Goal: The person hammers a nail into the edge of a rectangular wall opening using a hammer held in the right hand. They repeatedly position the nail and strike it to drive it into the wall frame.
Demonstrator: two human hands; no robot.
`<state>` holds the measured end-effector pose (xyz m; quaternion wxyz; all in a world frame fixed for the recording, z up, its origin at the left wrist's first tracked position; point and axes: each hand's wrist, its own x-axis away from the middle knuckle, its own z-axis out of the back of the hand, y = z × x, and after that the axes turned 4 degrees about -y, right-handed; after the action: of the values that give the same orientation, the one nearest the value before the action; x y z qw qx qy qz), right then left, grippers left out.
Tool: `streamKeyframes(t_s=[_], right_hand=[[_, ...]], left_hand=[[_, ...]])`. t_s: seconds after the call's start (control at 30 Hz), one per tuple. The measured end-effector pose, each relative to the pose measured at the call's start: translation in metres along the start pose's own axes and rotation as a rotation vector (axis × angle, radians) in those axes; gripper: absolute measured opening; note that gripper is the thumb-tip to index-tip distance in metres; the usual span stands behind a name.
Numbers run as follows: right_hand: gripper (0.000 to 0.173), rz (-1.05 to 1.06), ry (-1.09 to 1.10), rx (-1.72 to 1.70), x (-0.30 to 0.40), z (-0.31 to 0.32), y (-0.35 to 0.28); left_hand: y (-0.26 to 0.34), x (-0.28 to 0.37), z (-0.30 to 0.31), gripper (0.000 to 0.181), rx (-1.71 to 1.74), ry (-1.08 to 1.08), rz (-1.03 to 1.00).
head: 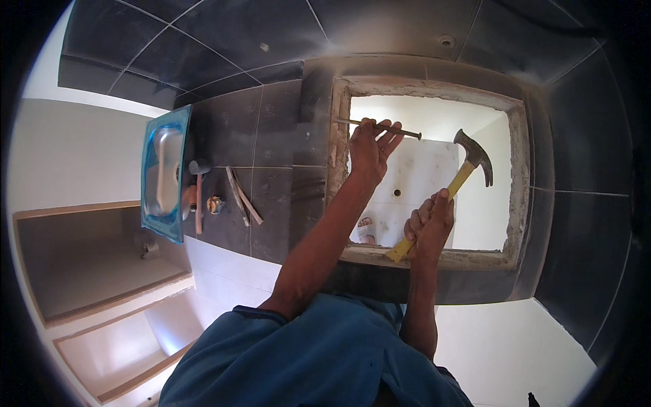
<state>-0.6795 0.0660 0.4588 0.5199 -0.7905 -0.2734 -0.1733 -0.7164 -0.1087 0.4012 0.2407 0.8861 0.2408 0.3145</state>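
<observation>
A slim metal chisel (411,133) is held near its middle by my left hand (370,150). Its struck end points right, and its far end meets the left rim of a rough rectangular cutout (339,168) in the dark tiled counter. My right hand (430,224) grips the yellow handle of a claw hammer (473,152). The steel head hangs over the opening, to the right of the chisel and apart from it. Through the cutout a pale floor (422,173) with a round drain hole (397,193) and a sandalled foot (365,230) can be seen.
Left on the counter (274,127) lie a mallet (199,198), two thin strips (244,196) and a small crumpled item (215,205). A stainless steel sink (165,173) with blue film around its edge stands tilted beyond them. Dark tiled wall (376,30) bounds the back, with a pipe outlet (446,40).
</observation>
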Motion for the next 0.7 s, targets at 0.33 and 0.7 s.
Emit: streamKeyframes(t_s=[0.33, 0.7], right_hand=[[0.033, -0.144, -0.075, 0.137, 0.044, 0.022, 0.005], [0.032, -0.141, -0.024, 0.367, 0.114, 0.047, 0.012]], left_hand=[[-0.006, 0.099, 0.045, 0.035, -0.488, -0.142, 0.274], [0.035, 0.146, 0.096, 0.039, -0.494, 0.004, 0.313]])
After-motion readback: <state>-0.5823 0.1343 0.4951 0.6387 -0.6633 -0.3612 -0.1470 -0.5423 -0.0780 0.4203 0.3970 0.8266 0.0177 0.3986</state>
